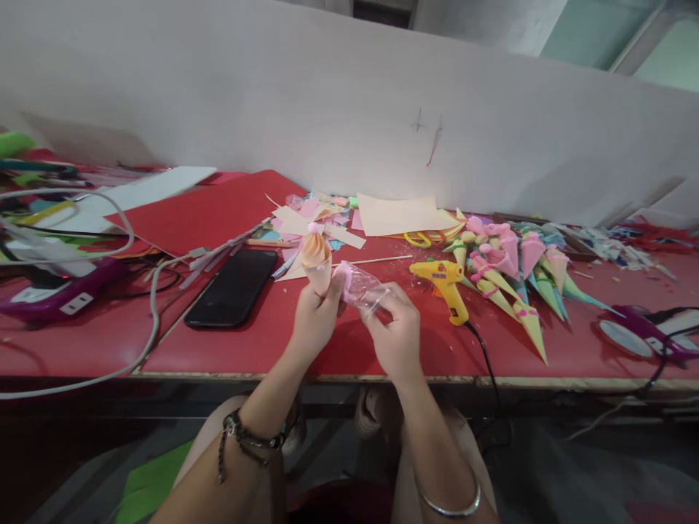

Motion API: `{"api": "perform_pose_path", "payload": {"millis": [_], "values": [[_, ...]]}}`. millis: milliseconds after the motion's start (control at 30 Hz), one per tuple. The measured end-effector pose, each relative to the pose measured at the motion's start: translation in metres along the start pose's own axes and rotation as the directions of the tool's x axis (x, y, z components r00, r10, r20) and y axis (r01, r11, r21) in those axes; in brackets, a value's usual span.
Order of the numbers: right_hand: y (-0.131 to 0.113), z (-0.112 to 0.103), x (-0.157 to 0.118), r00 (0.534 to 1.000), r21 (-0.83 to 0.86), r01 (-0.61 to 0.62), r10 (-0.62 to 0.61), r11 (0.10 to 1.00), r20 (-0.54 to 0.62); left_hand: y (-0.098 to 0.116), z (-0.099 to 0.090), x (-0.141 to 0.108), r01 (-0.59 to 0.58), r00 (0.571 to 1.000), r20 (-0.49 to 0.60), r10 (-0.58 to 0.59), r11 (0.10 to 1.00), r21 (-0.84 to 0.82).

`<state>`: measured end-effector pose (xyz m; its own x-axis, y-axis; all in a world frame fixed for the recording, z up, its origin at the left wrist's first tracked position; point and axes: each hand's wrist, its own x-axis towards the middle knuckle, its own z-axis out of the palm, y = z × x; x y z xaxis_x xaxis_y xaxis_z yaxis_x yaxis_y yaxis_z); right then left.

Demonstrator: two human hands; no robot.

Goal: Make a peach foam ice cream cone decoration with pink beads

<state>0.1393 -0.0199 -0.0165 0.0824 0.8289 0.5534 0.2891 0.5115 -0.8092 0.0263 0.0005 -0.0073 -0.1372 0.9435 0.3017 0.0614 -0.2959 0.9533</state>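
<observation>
My left hand (317, 316) is closed around a cream paper cone (317, 263) with an orange swirled top and a small pink ball at its tip. Its fingers also meet a pink soft piece (345, 282) beside the cone. My right hand (396, 327) pinches a clear plastic wrapper (371, 288) that reaches over to the pink piece. Both hands are held close together above the red table (349, 349).
A black phone (232, 289) lies left of my hands. On the right are a yellow glue gun (445, 280) with a cord and a pile of decorated cones (507, 258). Paper scraps (311, 218), yellow scissors (418, 239) and a red sheet (202, 211) lie behind.
</observation>
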Motion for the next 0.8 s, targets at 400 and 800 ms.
{"api": "perform_pose_path", "payload": {"millis": [400,800], "values": [[0.005,0.000,0.005,0.839,0.648,-0.302,0.517,0.699,-0.168,-0.013,-0.001,0.009,0.081,0.987,-0.102,-0.126,0.926,-0.370],[0.003,0.001,0.004,0.883,0.650,-0.274,0.453,0.709,-0.122,-0.019,0.005,0.007,0.160,0.977,-0.064,-0.201,0.903,-0.398]]}}
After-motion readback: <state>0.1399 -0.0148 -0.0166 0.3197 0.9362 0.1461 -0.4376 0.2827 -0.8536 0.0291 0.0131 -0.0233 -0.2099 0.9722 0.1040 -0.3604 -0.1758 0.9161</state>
